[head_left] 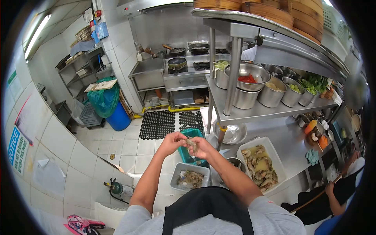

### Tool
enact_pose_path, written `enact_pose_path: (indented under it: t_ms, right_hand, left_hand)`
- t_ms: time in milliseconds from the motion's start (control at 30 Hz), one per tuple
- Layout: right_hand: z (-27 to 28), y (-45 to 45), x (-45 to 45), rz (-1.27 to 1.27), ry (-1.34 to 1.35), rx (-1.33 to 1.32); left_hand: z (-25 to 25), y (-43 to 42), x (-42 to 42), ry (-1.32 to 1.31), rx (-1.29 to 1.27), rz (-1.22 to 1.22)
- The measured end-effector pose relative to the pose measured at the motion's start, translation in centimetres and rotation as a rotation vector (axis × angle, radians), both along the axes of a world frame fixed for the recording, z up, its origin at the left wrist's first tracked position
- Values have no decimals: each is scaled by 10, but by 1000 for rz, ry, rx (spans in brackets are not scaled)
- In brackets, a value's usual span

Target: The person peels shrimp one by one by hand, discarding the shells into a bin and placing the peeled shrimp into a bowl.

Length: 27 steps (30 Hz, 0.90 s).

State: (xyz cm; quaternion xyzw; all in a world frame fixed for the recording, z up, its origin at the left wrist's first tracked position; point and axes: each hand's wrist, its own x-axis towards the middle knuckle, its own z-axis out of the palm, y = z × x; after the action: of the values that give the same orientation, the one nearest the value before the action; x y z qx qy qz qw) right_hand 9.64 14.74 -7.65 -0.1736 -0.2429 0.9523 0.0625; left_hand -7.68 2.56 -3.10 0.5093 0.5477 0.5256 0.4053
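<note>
Both of my hands meet in front of me over a teal basket [187, 156]. Between them is a greyish prawn [191, 145]. My right hand [202, 148] holds it, its fingers curled round the body. The fingers of my left hand [171, 143] are pinched together at the prawn's upper end. Below my hands stands a white bin [174, 184] with a heap of greyish prawn pieces in it. To the right, a white tub [281, 172] holds several prawns [258, 166] in yellowish liquid.
A steel counter [291, 156] runs along my right, with a metal bowl [234, 134] on it. Above it, a shelf carries steel pots [272, 94]. Stoves [186, 78] stand at the back, a fire extinguisher [122, 188] at lower left. Another person [333, 196] is at far right.
</note>
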Motion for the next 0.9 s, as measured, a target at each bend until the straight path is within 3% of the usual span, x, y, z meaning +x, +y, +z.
enact_pose_path:
  t_ms: [333,467,667,833,900]
  right_hand:
    - [-4,-8,-6,-13,-48,109]
    - [27,-19,0,-13,-110,297]
    - [23,-22,-5,-33,-73,304]
    - [17,-24,-9,-67,-46,190]
    - [10,-22,-9,-61,-17,148]
  left_hand:
    - [0,-4,-20,201,-88,-66]
    - [17,-12,-20,25,-154,-106]
    - [19,-10,-25,-36,-191,-161]
    - [16,-2,-22,97,-75,-155]
    - [26,-4,-15,313,-57,-104]
